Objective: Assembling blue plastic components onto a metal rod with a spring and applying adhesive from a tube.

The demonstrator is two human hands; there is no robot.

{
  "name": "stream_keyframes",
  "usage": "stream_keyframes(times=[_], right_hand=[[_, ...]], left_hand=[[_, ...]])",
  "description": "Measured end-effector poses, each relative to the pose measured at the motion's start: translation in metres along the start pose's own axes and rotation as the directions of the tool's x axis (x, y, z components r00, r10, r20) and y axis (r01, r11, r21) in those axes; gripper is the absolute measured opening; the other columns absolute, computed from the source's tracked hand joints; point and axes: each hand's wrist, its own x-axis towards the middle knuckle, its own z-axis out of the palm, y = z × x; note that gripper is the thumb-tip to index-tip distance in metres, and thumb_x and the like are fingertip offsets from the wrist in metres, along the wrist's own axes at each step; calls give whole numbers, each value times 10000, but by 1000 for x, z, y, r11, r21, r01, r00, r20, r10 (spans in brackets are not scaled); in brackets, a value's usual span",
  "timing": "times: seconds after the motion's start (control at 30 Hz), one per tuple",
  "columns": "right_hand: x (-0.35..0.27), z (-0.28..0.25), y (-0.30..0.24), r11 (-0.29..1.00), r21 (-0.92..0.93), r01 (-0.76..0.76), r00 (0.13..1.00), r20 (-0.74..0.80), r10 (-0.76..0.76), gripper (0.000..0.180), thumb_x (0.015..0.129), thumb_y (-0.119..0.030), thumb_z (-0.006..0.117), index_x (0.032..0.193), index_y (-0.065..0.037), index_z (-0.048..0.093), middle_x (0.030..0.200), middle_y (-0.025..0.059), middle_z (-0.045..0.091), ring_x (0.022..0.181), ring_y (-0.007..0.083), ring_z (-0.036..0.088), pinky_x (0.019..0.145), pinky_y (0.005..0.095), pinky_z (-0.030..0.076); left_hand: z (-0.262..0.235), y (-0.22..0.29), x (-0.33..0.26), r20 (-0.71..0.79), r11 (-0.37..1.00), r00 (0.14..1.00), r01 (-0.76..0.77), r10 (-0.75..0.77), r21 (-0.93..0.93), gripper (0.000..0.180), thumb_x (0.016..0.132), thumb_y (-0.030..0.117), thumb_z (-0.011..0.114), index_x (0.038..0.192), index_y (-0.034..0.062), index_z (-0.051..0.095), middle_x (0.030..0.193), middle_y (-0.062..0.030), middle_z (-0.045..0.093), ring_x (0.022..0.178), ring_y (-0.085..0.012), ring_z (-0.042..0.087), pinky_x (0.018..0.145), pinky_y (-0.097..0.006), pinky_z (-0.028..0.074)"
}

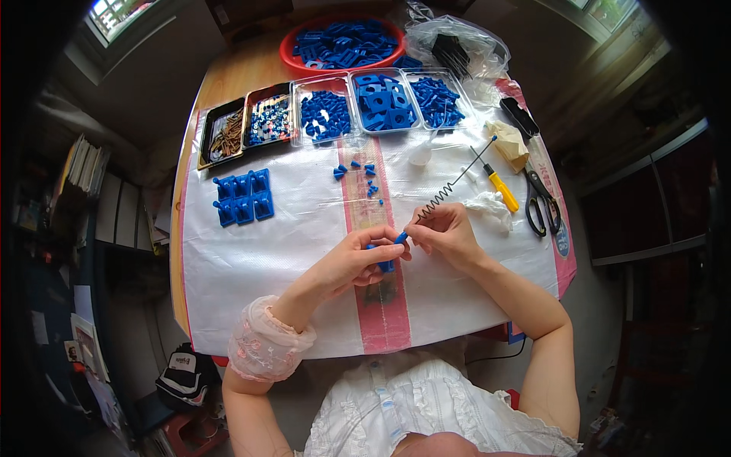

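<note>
My left hand (352,261) is closed around a small blue plastic part (387,266), near the front middle of the table. A blue peg-like end of it points up toward my right hand (451,234). That hand pinches the lower end of a black coil spring (436,202), which meets or nearly meets the blue peg; the exact contact is hidden by fingertips. From the coil a thin straight wire runs up to the right and ends in a small blue tip (494,139). Beyond my hands lie several loose blue cone-shaped pieces (369,169).
Left, blue base-like assemblies (242,207) stand in rows. Behind are black trays of screws (226,137) and small fittings (269,122), and clear boxes of blue parts (384,101). A red basin (286,55) sits farther back. Right: yellow-handled screwdriver (504,192), black-handled scissors (539,204).
</note>
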Motion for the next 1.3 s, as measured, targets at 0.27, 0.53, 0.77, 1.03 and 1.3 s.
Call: stream_keyframes(times=[0.27,0.53,0.77,1.03,1.3], right_hand=[[-2,1,-9,999,6,-42,999,7,42,87,881,-58,705,830,11,704,674,43,649,536,74,559,505,212,427],[-2,-1,-2,984,178,27,994,102,-46,100,907,-75,687,888,16,721,704,55,665,541,62,555,514,215,417],[-3,2,-7,989,144,26,993,106,-41,106,919,-59,661,928,31,716,746,65,666,560,83,557,521,227,424],[-4,3,-8,981,194,-2,995,102,-18,101,906,-49,673,951,32,713,773,93,694,562,86,565,525,227,433],[-3,4,-2,986,167,26,1000,0,-26,76,887,-53,703,891,23,704,732,71,691,567,64,567,511,212,433]], left_hand=[[7,3,1,-62,997,998,28,-32,-69,293,1001,287,526,1033,21,645,872,-39,674,501,-14,441,420,-145,318],[1,6,0,93,939,993,103,-76,-328,304,1011,272,481,1099,-10,553,772,-82,634,391,-12,354,320,-143,241],[-15,-7,6,284,748,956,237,-68,-620,301,1045,251,408,1173,-14,473,798,-166,616,338,-6,357,266,-121,281],[-14,-9,9,312,685,945,293,-101,-666,311,1059,237,366,1211,-15,466,867,-249,628,337,-22,392,263,-120,314],[9,-1,5,84,925,996,48,-17,-378,312,1055,302,422,1212,40,483,1045,-171,625,499,-55,464,384,-128,334]])
